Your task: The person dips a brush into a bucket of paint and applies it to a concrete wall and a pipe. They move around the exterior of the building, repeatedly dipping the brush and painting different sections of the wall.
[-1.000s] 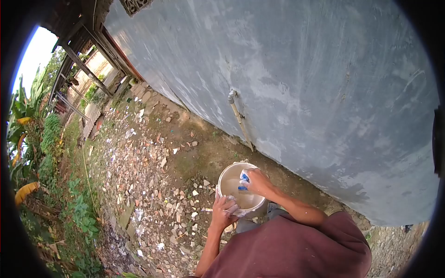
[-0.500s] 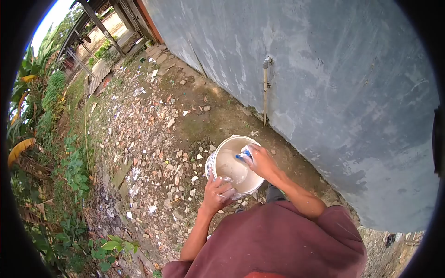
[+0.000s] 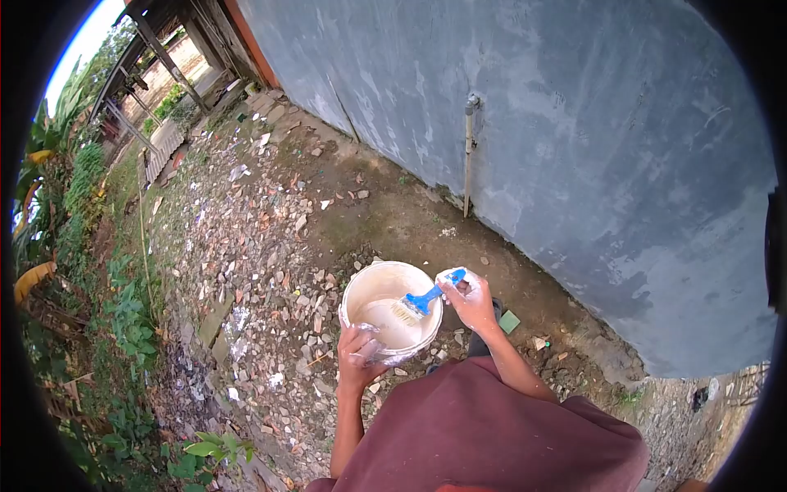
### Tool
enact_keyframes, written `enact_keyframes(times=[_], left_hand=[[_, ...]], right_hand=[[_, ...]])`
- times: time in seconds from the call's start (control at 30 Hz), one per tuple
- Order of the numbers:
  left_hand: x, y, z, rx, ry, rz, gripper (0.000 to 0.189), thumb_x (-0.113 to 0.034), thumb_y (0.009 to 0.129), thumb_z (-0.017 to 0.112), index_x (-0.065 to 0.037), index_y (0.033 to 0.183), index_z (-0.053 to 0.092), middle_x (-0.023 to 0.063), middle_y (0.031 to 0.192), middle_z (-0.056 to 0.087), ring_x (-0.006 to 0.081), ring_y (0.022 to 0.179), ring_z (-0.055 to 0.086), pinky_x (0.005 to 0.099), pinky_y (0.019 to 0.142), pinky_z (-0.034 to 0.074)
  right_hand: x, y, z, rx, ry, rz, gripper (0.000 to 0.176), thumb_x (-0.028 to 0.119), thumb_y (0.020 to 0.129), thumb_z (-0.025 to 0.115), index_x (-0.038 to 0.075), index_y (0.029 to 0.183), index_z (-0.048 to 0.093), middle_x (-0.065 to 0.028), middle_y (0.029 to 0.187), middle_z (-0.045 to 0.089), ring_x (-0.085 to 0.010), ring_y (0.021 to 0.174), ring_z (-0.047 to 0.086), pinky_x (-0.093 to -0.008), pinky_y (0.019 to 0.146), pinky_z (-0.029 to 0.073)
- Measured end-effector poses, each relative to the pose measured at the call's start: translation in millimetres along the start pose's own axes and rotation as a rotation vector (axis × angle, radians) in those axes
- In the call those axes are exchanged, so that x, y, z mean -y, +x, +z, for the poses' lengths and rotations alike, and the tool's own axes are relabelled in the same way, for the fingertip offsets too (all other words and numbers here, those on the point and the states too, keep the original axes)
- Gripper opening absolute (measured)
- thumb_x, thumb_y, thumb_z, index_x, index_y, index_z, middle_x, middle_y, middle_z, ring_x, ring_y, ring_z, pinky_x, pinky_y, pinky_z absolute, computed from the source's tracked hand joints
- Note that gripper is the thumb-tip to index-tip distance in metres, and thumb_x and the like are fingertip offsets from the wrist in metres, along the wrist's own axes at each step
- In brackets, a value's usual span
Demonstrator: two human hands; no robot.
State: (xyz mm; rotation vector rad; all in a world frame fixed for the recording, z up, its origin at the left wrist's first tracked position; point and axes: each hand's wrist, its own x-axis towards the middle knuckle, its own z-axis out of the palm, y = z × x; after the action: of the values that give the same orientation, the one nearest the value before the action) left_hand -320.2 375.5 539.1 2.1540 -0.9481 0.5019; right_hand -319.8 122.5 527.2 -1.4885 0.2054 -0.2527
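A white bucket (image 3: 354, 289) with pale liquid in it is tilted in front of my body. My left hand (image 3: 361, 354), smeared with white, grips its near left rim. A paintbrush (image 3: 421, 300) with a blue handle is pinched in my right hand (image 3: 466, 297) at the bucket's right side. The brush slants down to the left, and its pale bristles are inside the bucket, over the liquid. White smears also cover the fingers of my right hand.
A grey-blue wall (image 3: 590, 164) rises on the right, with a thin pipe (image 3: 468, 156) standing against it. Broken stones and rubble (image 3: 254, 271) cover the ground on the left. Green plants (image 3: 127, 316) line the far left. A small green piece (image 3: 509, 321) lies near my right wrist.
My right hand has moved up and right toward the bucket's edge, so the brush's bristles now show. The bucket and my left hand have shifted slightly left and down.
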Motion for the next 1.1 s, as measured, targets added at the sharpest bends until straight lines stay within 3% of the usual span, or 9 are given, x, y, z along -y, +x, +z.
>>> enact_keyframes(times=[0.37, 0.5, 0.77, 0.83, 0.87, 0.9, 1.0, 1.03, 1.1], left_hand=[[26, -1, -12, -0.073, -0.019, 0.035, 0.042, -0.016, 0.040, 0.083, -0.008, 0.073, 0.059, 0.0051, 0.078, 0.057, 0.0291, 0.078, 0.056, 0.0484, 0.075, 0.046], [50, 11, -4, -0.073, -0.009, -0.011, 0.040, -0.017, 0.042, 0.083, -0.007, 0.072, 0.058, 0.0054, 0.078, 0.057, 0.0299, 0.079, 0.057, 0.0494, 0.076, 0.046], [133, 69, 25, -0.160, 0.054, -0.100, 0.040, -0.020, 0.045, 0.084, -0.006, 0.075, 0.061, 0.0083, 0.081, 0.058, 0.0329, 0.085, 0.058, 0.0507, 0.078, 0.045], [156, 92, 31, -0.251, 0.054, -0.183, 0.051, -0.027, 0.045, 0.090, -0.007, 0.085, 0.064, 0.0131, 0.104, 0.059, 0.0354, 0.102, 0.054, 0.0482, 0.085, 0.044], [168, 104, 30, -0.176, 0.191, -0.164, 0.079, -0.035, 0.045, 0.092, -0.006, 0.109, 0.057, 0.0182, 0.125, 0.047, 0.0387, 0.115, 0.046, 0.0496, 0.096, 0.039], [171, 130, 31, -0.185, 0.196, -0.166, 0.079, -0.035, 0.045, 0.092, -0.006, 0.109, 0.057, 0.0182, 0.125, 0.047, 0.0387, 0.115, 0.046, 0.0496, 0.096, 0.039], [198, 163, 42, -0.397, 0.014, -0.614, 0.130, -0.039, 0.043, 0.093, -0.003, 0.142, 0.019, 0.0189, 0.142, 0.026, 0.0332, 0.127, 0.036, 0.0462, 0.106, 0.033], [213, 172, 49, -0.466, -0.351, -0.717, 0.135, -0.035, 0.042, 0.093, 0.000, 0.145, 0.013, 0.0187, 0.145, 0.023, 0.0274, 0.133, 0.028, 0.0394, 0.110, 0.026], [230, 179, 50, -0.291, -0.472, -0.861, 0.119, -0.028, 0.056, 0.089, 0.001, 0.145, 0.015, 0.0180, 0.143, 0.029, 0.0250, 0.130, 0.033, 0.0371, 0.108, 0.028]], right_hand=[[-10, 34, 48, 0.047, -0.176, -0.158, 0.023, 0.014, 0.085, 0.066, -0.002, 0.102, 0.066, -0.0081, 0.104, 0.061, -0.0126, 0.087, 0.059, -0.0249, 0.076, 0.047], [-26, 65, 59, 0.170, -0.149, 0.033, 0.028, 0.017, 0.089, 0.061, -0.003, 0.108, 0.063, -0.0092, 0.099, 0.066, -0.0101, 0.087, 0.059, -0.0269, 0.081, 0.047], [-73, 193, 93, 0.280, -0.208, 0.040, 0.030, 0.023, 0.089, 0.061, -0.003, 0.103, 0.064, -0.0047, 0.078, 0.065, -0.0064, 0.069, 0.051, -0.0293, 0.064, 0.045], [-61, 225, 99, 0.298, -0.242, 0.061, 0.032, 0.024, 0.088, 0.061, -0.003, 0.104, 0.064, -0.0045, 0.077, 0.065, -0.0070, 0.067, 0.049, -0.0304, 0.061, 0.044], [-60, 241, 102, 0.275, -0.189, 0.025, 0.032, 0.024, 0.088, 0.061, -0.003, 0.105, 0.064, -0.0043, 0.076, 0.065, -0.0070, 0.066, 0.049, -0.0305, 0.060, 0.044], [-59, 261, 106, 0.254, -0.134, -0.019, 0.032, 0.024, 0.089, 0.060, -0.003, 0.105, 0.064, -0.0040, 0.075, 0.065, -0.0070, 0.065, 0.049, -0.0305, 0.059, 0.044], [-47, 311, 122, 0.231, -0.093, -0.009, 0.030, 0.023, 0.089, 0.060, -0.002, 0.104, 0.065, -0.0035, 0.075, 0.065, -0.0067, 0.065, 0.051, -0.0292, 0.058, 0.043], [-42, 323, 125, 0.207, -0.078, -0.003, 0.029, 0.022, 0.089, 0.060, -0.002, 0.103, 0.065, -0.0034, 0.075, 0.066, -0.0063, 0.066, 0.052, -0.0290, 0.058, 0.044], [-49, 346, 131, 0.228, -0.227, 0.089, 0.028, 0.023, 0.089, 0.060, -0.002, 0.101, 0.065, -0.0055, 0.075, 0.067, -0.0052, 0.067, 0.053, -0.0294, 0.058, 0.045]])
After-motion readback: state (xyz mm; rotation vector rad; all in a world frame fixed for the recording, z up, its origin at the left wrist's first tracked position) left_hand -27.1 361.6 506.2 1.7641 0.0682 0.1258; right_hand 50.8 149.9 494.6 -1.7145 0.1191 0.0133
